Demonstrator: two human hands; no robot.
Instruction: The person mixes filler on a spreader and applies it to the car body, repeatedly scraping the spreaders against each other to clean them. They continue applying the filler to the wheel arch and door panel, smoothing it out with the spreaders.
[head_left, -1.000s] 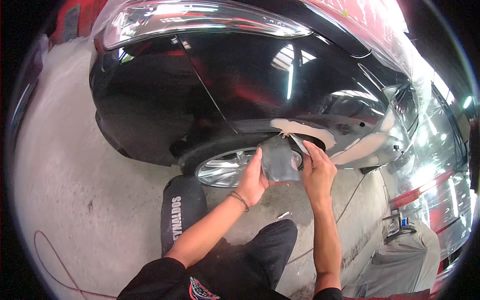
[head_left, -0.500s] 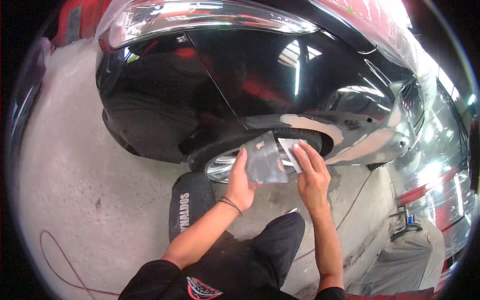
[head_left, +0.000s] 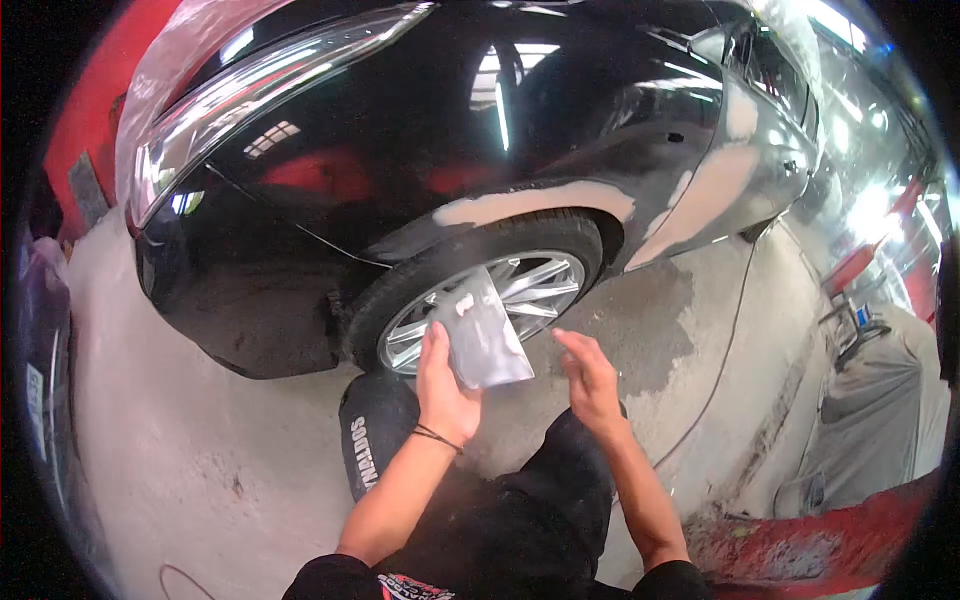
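Note:
My left hand holds a flat, translucent grey sheet by its lower left side, thumb on top. A small pale pinkish dab sits near the upper part of the sheet, which also shows whitish patches along its right side. To the right of the sheet, apart from it, is my right hand, with its fingers loosely bent and spread and nothing visible between them. Behind the sheet is the silver wheel of a black car, with beige patches above the wheel arch.
Clear plastic film covers parts of the car's edge. A cable runs over the concrete floor. At the right stand a grey-covered object and a red, worn surface. Another dark vehicle edges the left side.
The view has shifted, showing more of the wheel. My left hand and the sheet have moved left and down. My right hand has drawn away from the sheet; its small pale piece no longer shows between the fingers.

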